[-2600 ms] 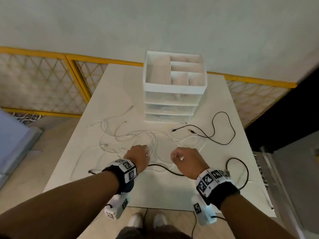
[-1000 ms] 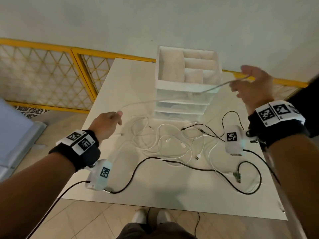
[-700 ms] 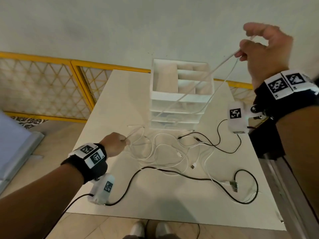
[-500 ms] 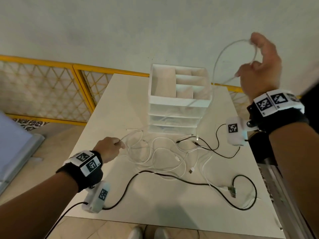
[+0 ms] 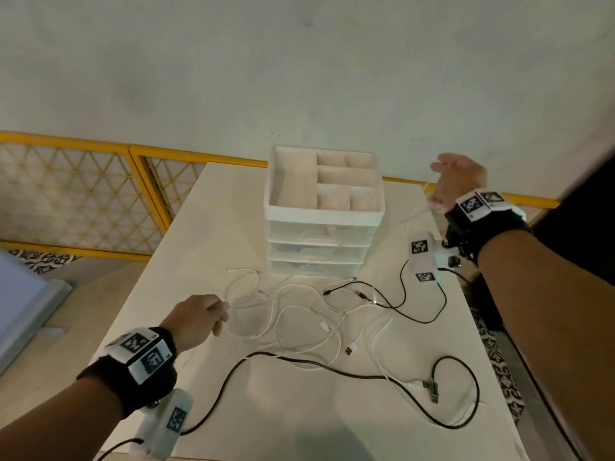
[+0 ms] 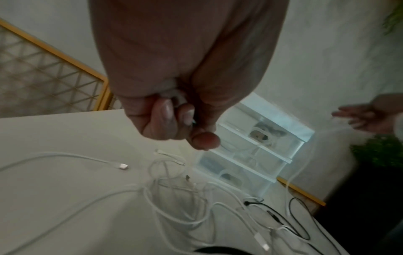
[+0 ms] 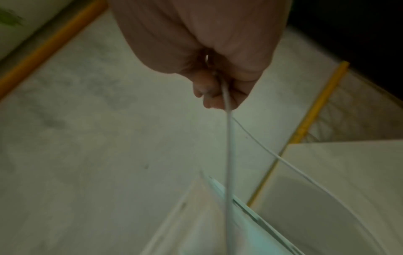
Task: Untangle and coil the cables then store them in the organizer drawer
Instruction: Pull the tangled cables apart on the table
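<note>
A tangle of white cables (image 5: pixel 299 314) lies on the white table (image 5: pixel 186 247) in front of the white drawer organizer (image 5: pixel 322 227). My left hand (image 5: pixel 221 311) sits at the tangle's left edge. Its fingers curl round a white cable end (image 6: pixel 175 96) in the left wrist view. My right hand (image 5: pixel 439 174) hovers to the right of the organizer's top tray. It pinches a thin white cable (image 7: pixel 227 138) that hangs down towards the organizer (image 7: pixel 207 215). Two black cables (image 5: pixel 399 307) (image 5: pixel 299 361) cross the table's right and front parts.
The organizer's top is an open tray with several compartments (image 5: pixel 293 184); its clear drawers (image 6: pixel 261 146) below hold coiled items. A yellow lattice fence (image 5: pixel 83 194) runs behind the table at the left. A USB plug (image 5: pixel 432 390) lies near the front right.
My right hand came down from high above the organizer to beside its top right corner, bringing the white cable with it. The left hand stayed at the tangle's left edge.
</note>
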Tool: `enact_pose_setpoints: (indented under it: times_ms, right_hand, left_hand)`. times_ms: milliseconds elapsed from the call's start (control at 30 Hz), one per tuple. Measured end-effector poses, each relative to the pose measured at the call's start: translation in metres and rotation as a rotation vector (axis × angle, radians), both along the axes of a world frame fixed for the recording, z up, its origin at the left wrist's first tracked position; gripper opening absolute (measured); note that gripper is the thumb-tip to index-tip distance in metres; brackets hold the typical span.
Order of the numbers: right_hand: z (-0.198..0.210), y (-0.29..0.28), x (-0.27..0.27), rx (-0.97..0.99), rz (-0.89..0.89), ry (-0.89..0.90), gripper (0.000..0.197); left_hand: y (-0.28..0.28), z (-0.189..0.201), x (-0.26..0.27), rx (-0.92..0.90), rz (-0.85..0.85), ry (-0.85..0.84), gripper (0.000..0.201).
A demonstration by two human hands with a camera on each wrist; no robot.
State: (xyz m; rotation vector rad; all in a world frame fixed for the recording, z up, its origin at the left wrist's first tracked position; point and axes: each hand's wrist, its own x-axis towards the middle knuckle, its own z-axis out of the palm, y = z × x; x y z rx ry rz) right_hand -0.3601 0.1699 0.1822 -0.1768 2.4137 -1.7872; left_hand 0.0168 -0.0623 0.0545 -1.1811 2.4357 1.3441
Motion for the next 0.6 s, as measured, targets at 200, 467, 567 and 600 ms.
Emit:
enact_pose_setpoints:
  times_ms: [200, 467, 567, 600]
  right_hand:
    - [0.085, -0.035, 0.002, -0.488, 0.068, 0.155, 0.037]
    - [-0.015, -0.016, 0.0, 0.036, 0.184, -0.009, 0.018]
    - [-0.083, 0.0, 0.008, 0.6, 0.346, -0.056, 0.034]
    - [-0.094, 0.004, 0.018, 0.686, 0.336, -0.078, 0.039]
  left_hand:
    - [0.028, 0.02, -0.038, 0.019, -0.026, 0.154, 0.022]
    - [0.032, 0.026, -0.052, -0.063, 0.009, 0.176, 0.019]
    - [0.032, 0.03, -0.053, -0.067, -0.003, 0.175, 0.018]
    - [0.031, 0.032, -0.053, -0.062, 0.003, 0.179, 0.017]
